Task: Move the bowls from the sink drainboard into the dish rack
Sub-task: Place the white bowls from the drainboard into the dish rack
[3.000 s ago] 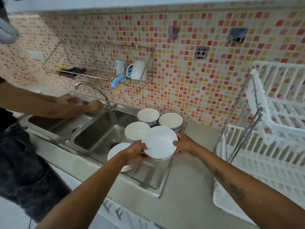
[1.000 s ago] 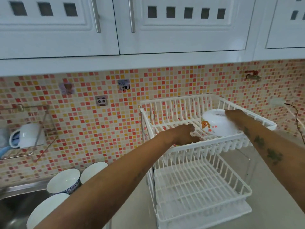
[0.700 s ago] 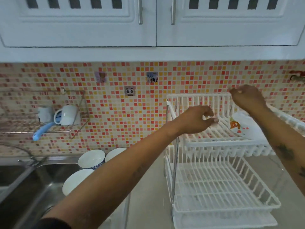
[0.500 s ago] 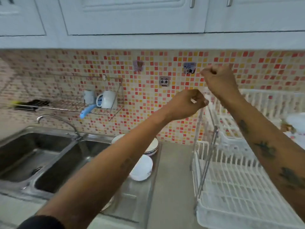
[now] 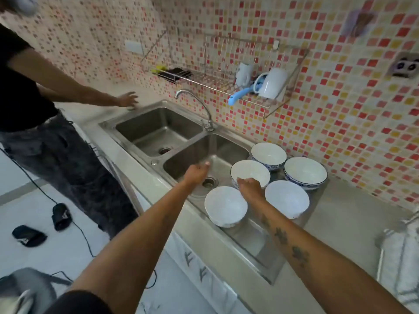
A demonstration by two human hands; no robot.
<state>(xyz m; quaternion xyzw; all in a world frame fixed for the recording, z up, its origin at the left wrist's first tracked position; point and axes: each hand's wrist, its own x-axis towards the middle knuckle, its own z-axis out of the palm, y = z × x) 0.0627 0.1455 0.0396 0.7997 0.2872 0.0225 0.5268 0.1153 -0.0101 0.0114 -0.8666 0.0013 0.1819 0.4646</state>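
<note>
Five bowls [image 5: 249,172] sit on the drainboard [image 5: 256,241]; the right hand [image 5: 250,188] touches the middle bowl's near rim, the left hand [image 5: 196,174] empty over the sink [image 5: 217,148].

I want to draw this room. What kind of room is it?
Most likely a home kitchen. There is a steel double sink with a tap, white bowls standing beside it, and a wire shelf holding a mug on the tiled wall.
</note>
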